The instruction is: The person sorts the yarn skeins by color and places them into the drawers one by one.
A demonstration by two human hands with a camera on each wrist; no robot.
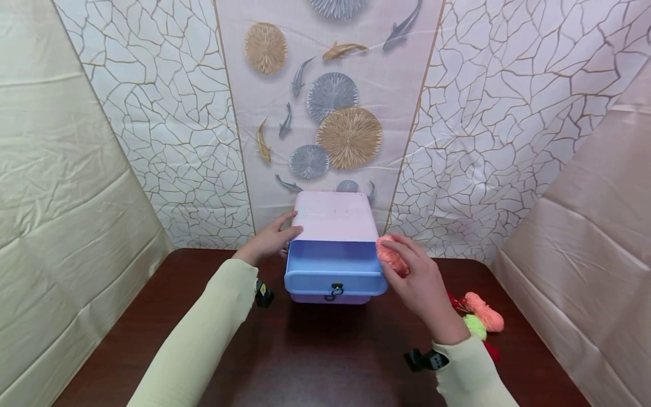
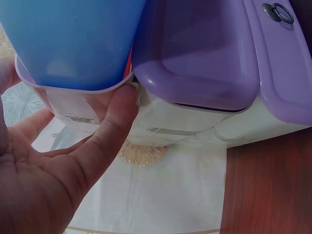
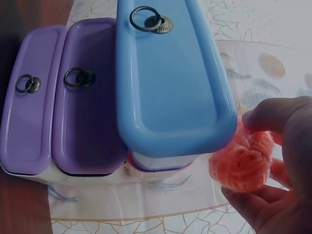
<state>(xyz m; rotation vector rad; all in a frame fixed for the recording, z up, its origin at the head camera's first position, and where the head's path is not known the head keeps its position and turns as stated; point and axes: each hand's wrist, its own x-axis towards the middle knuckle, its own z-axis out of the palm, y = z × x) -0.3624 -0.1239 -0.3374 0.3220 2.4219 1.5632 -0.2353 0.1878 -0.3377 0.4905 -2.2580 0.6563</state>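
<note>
My right hand (image 1: 419, 277) grips a coral-pink ball of yarn (image 1: 391, 255) beside the right end of a pulled-out blue drawer (image 1: 333, 282). In the right wrist view the yarn (image 3: 242, 158) sits between the thumb and fingers, overlapping the drawer's corner. The blue drawer is the top one of a small drawer cabinet (image 1: 335, 217) with a pale pink top. My left hand (image 1: 269, 240) rests against the cabinet's upper left side with its fingers spread; the left wrist view has the thumb along the side by the opening. A bit of red shows inside, behind the blue drawer.
Two purple drawers (image 3: 90, 107) with ring pulls are closed below the blue one. At the right of the dark wooden table (image 1: 330, 362) lie more yarn: a coral skein (image 1: 485, 314), a lime-green ball (image 1: 475, 326) and red pieces. Patterned cloth hangs behind the cabinet.
</note>
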